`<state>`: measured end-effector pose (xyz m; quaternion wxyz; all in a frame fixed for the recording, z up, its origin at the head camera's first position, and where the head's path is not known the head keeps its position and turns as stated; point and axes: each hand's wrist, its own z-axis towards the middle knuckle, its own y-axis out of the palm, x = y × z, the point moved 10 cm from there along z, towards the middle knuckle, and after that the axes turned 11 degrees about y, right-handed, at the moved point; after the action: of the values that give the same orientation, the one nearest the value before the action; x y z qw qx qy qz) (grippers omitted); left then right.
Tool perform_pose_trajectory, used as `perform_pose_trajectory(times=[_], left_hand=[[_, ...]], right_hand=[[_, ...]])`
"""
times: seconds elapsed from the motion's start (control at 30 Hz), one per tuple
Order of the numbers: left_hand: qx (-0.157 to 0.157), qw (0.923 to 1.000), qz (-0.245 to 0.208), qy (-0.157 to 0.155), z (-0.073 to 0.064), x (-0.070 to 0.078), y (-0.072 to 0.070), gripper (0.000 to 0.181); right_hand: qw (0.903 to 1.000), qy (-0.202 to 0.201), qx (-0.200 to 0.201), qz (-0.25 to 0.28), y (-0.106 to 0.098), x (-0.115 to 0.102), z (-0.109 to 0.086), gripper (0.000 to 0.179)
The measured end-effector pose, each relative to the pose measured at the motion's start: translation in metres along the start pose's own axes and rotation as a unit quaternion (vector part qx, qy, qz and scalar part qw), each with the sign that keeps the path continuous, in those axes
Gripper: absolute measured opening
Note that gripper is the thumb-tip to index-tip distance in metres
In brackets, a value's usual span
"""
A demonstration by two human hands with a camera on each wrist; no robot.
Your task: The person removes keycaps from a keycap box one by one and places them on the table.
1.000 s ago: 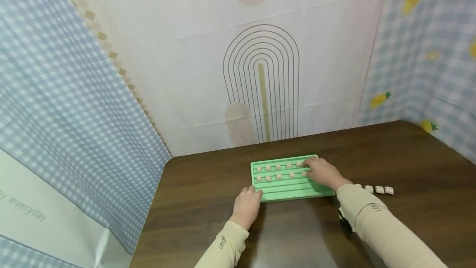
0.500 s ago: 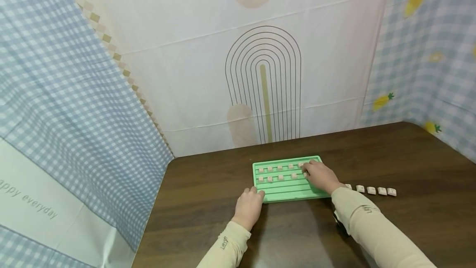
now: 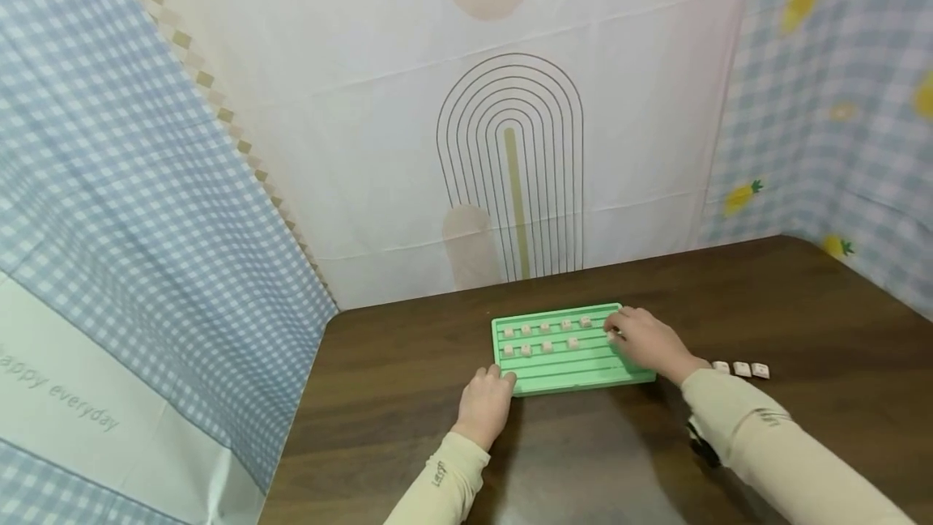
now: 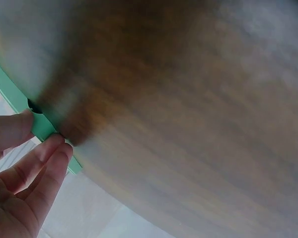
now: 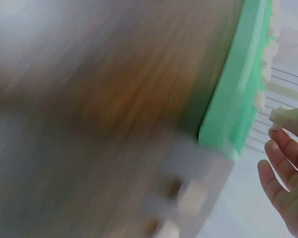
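Observation:
A light green tray (image 3: 561, 383) with ridged rows lies on the table, bearing several small white keycaps (image 3: 547, 346) in its two far rows. At its front left corner, my left hand (image 3: 484, 407) grips the tray's edge; the left wrist view shows thumb and fingertips on the green wall (image 4: 42, 128). My right hand (image 3: 649, 339) is over the tray's right end. Between its thumb and index finger it pinches a single white keycap (image 5: 274, 118), close over the second row. The other right fingers are loosely bent, and the right forearm covers part of the table beside the tray.
To the right of the tray a line of loose keycaps (image 3: 742, 369) lies on the dark wooden table (image 3: 394, 395). A patterned white cloth (image 3: 379, 185) hangs behind the table, with checked curtains (image 3: 182, 185) at both sides.
My right hand has shifted right along the tray's second row, with the keycap now showing at its fingertips. The left hand keeps its grip on the corner.

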<state>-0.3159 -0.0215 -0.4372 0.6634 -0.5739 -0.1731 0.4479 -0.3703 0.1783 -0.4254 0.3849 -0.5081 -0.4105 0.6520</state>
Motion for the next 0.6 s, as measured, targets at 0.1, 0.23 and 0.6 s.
perform_pose_trajectory(times=[0.1, 0.23, 0.6], left_hand=[[-0.001, 1.0000, -0.003, -0.001, 0.000, 0.000, 0.002, 0.007], [0.006, 1.0000, -0.003, -0.002, 0.001, -0.002, -0.001, 0.007], [0.009, 0.9999, -0.006, -0.002, 0.000, 0.000, -0.004, 0.009]], right_hand=[[0.9999, -0.007, 0.013, -0.008, -0.017, 0.014, -0.015, 0.017], [0.9995, -0.007, 0.022, -0.022, -0.032, 0.032, -0.034, 0.015], [0.9951, -0.039, 0.045, -0.079, -0.019, 0.046, -0.073, 0.009]])
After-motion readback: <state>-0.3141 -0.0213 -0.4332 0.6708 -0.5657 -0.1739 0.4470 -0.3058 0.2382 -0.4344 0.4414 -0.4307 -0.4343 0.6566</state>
